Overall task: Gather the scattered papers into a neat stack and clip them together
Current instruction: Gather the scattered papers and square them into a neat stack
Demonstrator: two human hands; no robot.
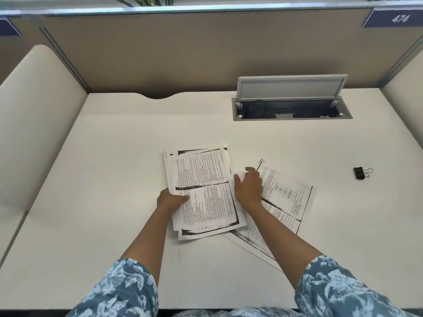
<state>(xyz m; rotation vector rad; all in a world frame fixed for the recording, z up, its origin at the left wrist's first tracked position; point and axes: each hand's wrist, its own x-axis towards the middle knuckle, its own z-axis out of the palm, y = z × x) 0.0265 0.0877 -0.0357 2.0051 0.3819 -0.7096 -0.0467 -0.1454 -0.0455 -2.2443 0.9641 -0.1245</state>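
Observation:
A loose stack of printed papers [201, 179] lies at the middle of the white desk [114, 179], its sheets slightly fanned. My left hand [170, 199] grips the stack's left edge, thumb on top. My right hand [248, 187] rests at the stack's right edge, fingers on the papers. Under and to the right of that hand, other printed sheets [288, 197] lie askew, one showing a flowchart. A black binder clip [360, 173] sits alone on the desk far to the right, well away from both hands.
An open cable hatch [291, 110] with a raised grey lid is set in the desk at the back right. Beige partition walls enclose the desk at the back and on both sides. A notch [158, 97] cuts the desk's back edge.

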